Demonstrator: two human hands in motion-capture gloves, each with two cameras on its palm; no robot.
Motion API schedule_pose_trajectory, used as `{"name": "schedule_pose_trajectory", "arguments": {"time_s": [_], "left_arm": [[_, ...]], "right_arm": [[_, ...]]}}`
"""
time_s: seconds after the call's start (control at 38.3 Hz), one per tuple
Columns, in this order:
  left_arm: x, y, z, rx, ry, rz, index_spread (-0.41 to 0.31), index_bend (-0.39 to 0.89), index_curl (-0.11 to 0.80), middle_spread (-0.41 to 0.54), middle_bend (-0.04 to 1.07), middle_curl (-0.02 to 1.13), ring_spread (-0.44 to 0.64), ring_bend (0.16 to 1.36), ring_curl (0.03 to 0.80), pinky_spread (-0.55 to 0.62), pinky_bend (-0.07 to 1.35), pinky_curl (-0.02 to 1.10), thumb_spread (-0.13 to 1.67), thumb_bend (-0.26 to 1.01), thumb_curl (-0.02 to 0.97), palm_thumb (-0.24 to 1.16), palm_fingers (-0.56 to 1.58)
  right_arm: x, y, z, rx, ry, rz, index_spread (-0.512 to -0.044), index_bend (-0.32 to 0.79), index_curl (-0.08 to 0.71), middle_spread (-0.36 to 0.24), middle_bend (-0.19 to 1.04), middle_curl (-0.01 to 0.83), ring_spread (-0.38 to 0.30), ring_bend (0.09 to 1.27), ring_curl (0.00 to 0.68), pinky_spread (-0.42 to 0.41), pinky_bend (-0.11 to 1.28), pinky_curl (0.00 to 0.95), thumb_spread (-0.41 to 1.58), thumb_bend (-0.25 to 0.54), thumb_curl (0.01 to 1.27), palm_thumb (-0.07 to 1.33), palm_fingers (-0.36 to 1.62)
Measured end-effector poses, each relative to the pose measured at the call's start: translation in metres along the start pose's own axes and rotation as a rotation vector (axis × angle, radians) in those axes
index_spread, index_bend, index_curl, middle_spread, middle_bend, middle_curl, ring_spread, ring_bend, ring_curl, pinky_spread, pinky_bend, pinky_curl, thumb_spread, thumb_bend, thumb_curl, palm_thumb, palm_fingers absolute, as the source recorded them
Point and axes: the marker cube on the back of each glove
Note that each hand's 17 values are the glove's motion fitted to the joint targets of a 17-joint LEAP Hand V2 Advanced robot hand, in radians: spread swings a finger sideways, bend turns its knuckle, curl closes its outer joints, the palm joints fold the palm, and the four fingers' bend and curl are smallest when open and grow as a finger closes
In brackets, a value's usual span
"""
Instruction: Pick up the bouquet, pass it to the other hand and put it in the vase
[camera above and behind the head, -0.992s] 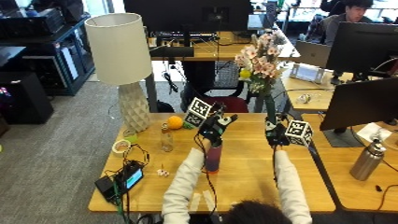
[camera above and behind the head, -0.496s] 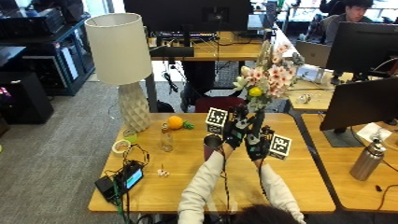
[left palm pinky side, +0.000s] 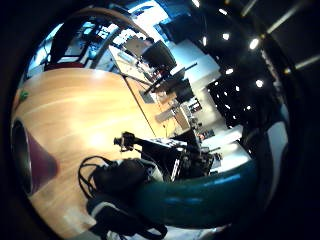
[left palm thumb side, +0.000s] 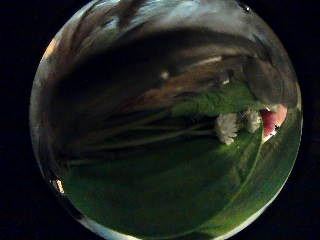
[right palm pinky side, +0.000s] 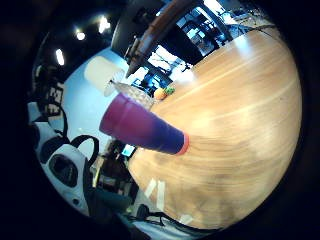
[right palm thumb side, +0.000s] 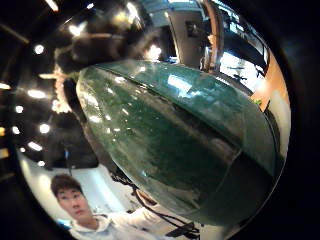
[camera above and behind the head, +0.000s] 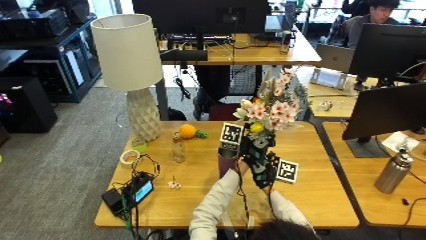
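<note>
Reading across the table (camera above and behind the head: 319, 200) from its left side, a white lamp (camera above and behind the head: 130, 55) is standing at the far corner, with an orange (camera above and behind the head: 188, 131) and a small clear bottle (camera above and behind the head: 178, 150) sitting at its five o'clock, neither touching the task's things. Standing upright next, near the middle of the table, is the dark purple vase (camera above and behind the head: 225, 165), and nothing is sitting in it yet. The left hand (camera above and behind the head: 247, 147) is hovering just beside the vase, at its two o'clock, and the right hand (camera above and behind the head: 265, 172) is sitting close at the left hand's five o'clock, so the two gloves are meeting around the stems. The bouquet (camera above and behind the head: 269, 107) is rising upright out of that knot of gloves, its pink and white blooms spreading at twelve o'clock above the hands, well clear of the table. Both thumb-side palm views are filling with green leaf and stems, so each palm is lying close to the bunch; whether either hand's fingers are curled round the stems or spread apart I cannot tell. Judging from this, the pickup is done, the pass between hands is going on now, and lowering the stems into the vase is left to do. A metal flask (camera above and behind the head: 394, 172) is standing well apart on the neighbouring desk at three o'clock
</note>
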Motion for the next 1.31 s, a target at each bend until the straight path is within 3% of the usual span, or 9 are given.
{"name": "schedule_pose_trajectory", "arguments": {"time_s": [0.03,0.08,0.29,0.47,0.68,0.86,1.02,1.17,1.31], "left_arm": [[0.000,0.004,-0.001,0.026,0.000,-0.066,-0.156,0.25,0.316,-0.178,0.34,0.41,-0.23,0.61,0.309,-0.24,0.53,0.36,0.92,0.01,0.370,0.53,1.20],[0.000,0.009,-0.004,0.081,-0.022,-0.147,-0.202,0.28,0.336,-0.229,0.42,0.43,-0.27,0.60,0.318,-0.30,0.53,0.37,0.73,0.04,0.439,0.64,1.38],[0.038,0.003,-0.021,0.175,-0.124,-0.151,-0.323,0.45,0.433,-0.325,0.65,0.53,-0.35,0.71,0.397,-0.39,0.49,0.38,0.48,0.02,0.541,0.75,1.54],[0.089,-0.030,-0.050,0.229,-0.128,0.056,-0.365,0.52,0.486,-0.356,0.73,0.57,-0.38,0.77,0.438,-0.42,0.53,0.41,0.41,-0.01,0.601,0.79,1.49],[0.113,-0.068,-0.097,0.345,-0.151,0.176,-0.381,0.55,0.522,-0.369,0.78,0.59,-0.39,0.80,0.462,-0.42,0.57,0.43,0.37,-0.02,0.653,0.79,1.45],[0.090,-0.069,-0.125,0.435,-0.291,-0.113,-0.387,0.56,0.542,-0.371,0.79,0.59,-0.39,0.82,0.473,-0.42,0.59,0.43,0.34,-0.03,0.690,0.79,1.43],[0.069,-0.069,-0.137,0.467,-0.296,-0.139,-0.389,0.57,0.556,-0.372,0.80,0.59,-0.39,0.82,0.477,-0.42,0.60,0.44,0.33,-0.03,0.715,0.79,1.43],[0.059,-0.068,-0.140,0.496,-0.290,-0.169,-0.390,0.57,0.566,-0.373,0.82,0.59,-0.39,0.83,0.479,-0.42,0.60,0.44,0.33,-0.03,0.736,0.79,1.42],[0.039,-0.069,-0.145,0.532,-0.322,-0.161,-0.391,0.57,0.573,-0.373,0.82,0.59,-0.39,0.83,0.481,-0.43,0.60,0.44,0.33,-0.03,0.751,0.79,1.42]], "right_arm": [[0.000,0.002,0.001,-0.002,0.009,-0.006,-0.169,0.46,0.619,-0.140,0.86,0.631,-0.188,1.02,0.550,-0.247,0.75,0.503,0.73,-0.023,0.65,0.99,1.39],[0.003,0.004,0.004,-0.006,0.049,-0.048,-0.169,0.46,0.622,-0.140,0.86,0.631,-0.188,1.02,0.550,-0.246,0.74,0.503,0.73,-0.023,0.65,0.99,1.39],[-0.026,0.009,0.015,-0.124,0.038,-0.103,-0.172,0.39,0.613,-0.129,0.83,0.614,-0.191,1.00,0.539,-0.264,0.71,0.483,0.66,-0.041,0.67,0.95,1.33],[-0.037,-0.011,-0.004,-0.171,0.082,-0.242,-0.182,0.13,0.537,-0.102,0.66,0.544,-0.156,0.87,0.485,-0.236,0.69,0.451,0.72,-0.066,0.64,0.83,1.08],[-0.031,-0.040,-0.033,-0.164,0.125,-0.201,-0.205,0.11,0.462,-0.078,0.55,0.495,-0.122,0.70,0.433,-0.086,0.55,0.411,0.90,-0.041,0.58,0.72,0.94],[-0.030,-0.055,-0.041,-0.216,0.070,-0.134,-0.254,0.06,0.390,-0.077,0.43,0.450,-0.093,0.60,0.401,0.056,0.54,0.397,0.98,-0.046,0.53,0.63,0.75],[-0.038,-0.056,-0.046,-0.206,0.070,-0.001,-0.307,0.06,0.330,-0.088,0.34,0.416,-0.037,0.52,0.372,0.177,0.59,0.396,1.03,-0.041,0.49,0.57,0.55],[-0.024,-0.066,-0.051,-0.219,0.127,-0.197,-0.331,0.07,0.282,-0.087,0.31,0.402,-0.010,0.50,0.348,0.233,0.59,0.377,1.06,-0.028,0.47,0.56,0.54],[-0.026,-0.059,-0.050,-0.205,0.067,-0.056,-0.339,0.09,0.258,-0.088,0.30,0.398,0.002,0.50,0.343,0.255,0.59,0.369,1.07,-0.025,0.45,0.56,0.55]]}}
